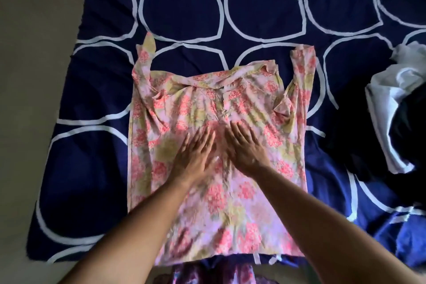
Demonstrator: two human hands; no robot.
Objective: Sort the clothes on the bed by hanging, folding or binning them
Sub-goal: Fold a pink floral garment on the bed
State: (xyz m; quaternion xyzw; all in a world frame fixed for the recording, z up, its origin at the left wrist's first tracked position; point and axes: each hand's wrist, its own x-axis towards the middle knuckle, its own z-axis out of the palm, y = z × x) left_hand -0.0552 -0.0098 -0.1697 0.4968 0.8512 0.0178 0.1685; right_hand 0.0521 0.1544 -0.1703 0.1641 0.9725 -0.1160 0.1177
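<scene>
Both flat hands (221, 150) mid floral shirt (253, 203), bedspread (96, 168) margin around.

Left hand (196, 154) and right hand (245, 148) press flat on floral top (242, 203).

The left hand (196, 157) is blurred, its fingers smeared, and it, the right hand (247, 150) and the forearms hide the middle of the floral garment (230, 214). At the right of the frame a dark and white pile of clothes (396, 122) is cut off by the edge, its pieces impossible to tell apart. Purple patterned fabric (207, 274) at bottom centre is cropped and blurred.
</scene>
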